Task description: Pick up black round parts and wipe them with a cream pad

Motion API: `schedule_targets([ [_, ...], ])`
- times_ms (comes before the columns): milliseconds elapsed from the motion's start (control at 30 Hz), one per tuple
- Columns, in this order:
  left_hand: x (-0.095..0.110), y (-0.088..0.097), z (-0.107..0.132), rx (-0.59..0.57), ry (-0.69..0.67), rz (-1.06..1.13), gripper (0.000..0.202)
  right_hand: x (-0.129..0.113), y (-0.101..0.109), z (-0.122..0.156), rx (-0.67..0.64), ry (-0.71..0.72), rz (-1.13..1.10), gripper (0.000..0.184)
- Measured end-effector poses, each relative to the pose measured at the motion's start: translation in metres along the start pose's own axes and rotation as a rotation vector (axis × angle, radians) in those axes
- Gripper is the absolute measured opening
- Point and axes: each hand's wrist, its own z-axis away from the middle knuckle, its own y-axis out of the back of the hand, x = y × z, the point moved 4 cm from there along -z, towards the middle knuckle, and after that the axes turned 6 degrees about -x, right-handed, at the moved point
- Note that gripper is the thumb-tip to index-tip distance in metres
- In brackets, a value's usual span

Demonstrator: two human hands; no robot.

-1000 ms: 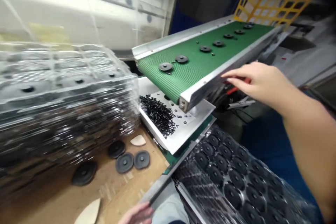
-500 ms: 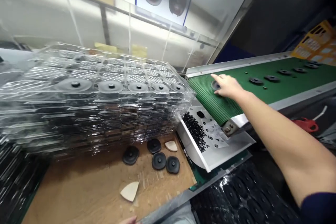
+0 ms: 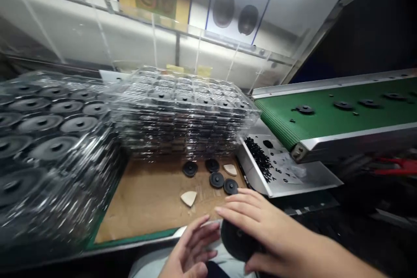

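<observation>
We grip the disc (image 3: 237, 241) in the right hand (image 3: 272, 228), curled around its edge, over our lap (image 3: 148, 267). We hold the left hand (image 3: 189, 252) half-open and empty, just beside the disc.

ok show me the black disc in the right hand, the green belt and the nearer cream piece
Held black disc (image 3: 236, 240), head view: uncovered part of its face
Green belt (image 3: 327, 125), head view: bare top surface
Nearer cream piece (image 3: 189, 198), head view: middle of its top
</observation>
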Motion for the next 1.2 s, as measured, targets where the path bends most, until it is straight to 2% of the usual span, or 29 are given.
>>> schedule_targets([
  [100, -0.009, -0.004, 0.021, 0.048, -0.084, 0.045, 0.088, -0.008, -0.055, -0.011, 0.111, 0.092, -0.132, 0.092],
  [200, -0.012, -0.002, 0.039, 0.109, -0.106, 0.007, 0.084, -0.005, -0.103, -0.014, 0.232, 0.058, -0.278, 0.097],
  [267, -0.011, -0.001, 0.049, 0.154, -0.105, 0.007, 0.081, -0.004, -0.126, -0.017, 0.266, 0.019, -0.364, 0.099],
  [333, -0.008, -0.001, 0.057, 0.179, -0.089, 0.036, 0.082, -0.007, -0.14, -0.02, 0.259, 0.021, -0.426, 0.1],
  [467, -0.006, -0.007, 0.067, 0.207, -0.025, 0.117, 0.076, -0.017, -0.145, -0.023, 0.213, 0.017, -0.474, 0.103],
  [600, -0.003, -0.008, 0.069, 0.25, -0.042, 0.211, 0.072, -0.017, -0.141, -0.023, 0.195, 0.024, -0.454, 0.094],
  [667, 0.001, -0.003, 0.068, 0.265, -0.073, 0.268, 0.067, -0.004, -0.138, -0.03, 0.223, 0.022, -0.422, 0.085],
  [767, 0.014, 0.014, 0.063, 0.322, -0.131, 0.339, 0.058, 0.043, -0.136, -0.056, 0.314, -0.14, -0.385, 0.052],
  [867, 0.03, 0.033, 0.052, 0.388, -0.184, 0.367, 0.056, 0.093, -0.147, -0.089, 0.383, -0.308, -0.359, 0.035],
  [933, 0.04, 0.043, 0.042, 0.416, -0.197, 0.372, 0.057, 0.11, -0.161, -0.106, 0.408, -0.357, -0.339, 0.028],
  [1000, 0.047, 0.05, 0.032, 0.447, -0.191, 0.376, 0.058, 0.113, -0.176, -0.115, 0.413, -0.348, -0.332, 0.024],
  [1100, 0.051, 0.06, 0.018, 0.501, -0.169, 0.392, 0.063, 0.105, -0.189, -0.117, 0.391, -0.284, -0.347, 0.023],
  [1200, 0.052, 0.068, 0.009, 0.536, -0.139, 0.396, 0.063, 0.101, -0.179, -0.12, 0.367, -0.26, -0.365, 0.026],
])
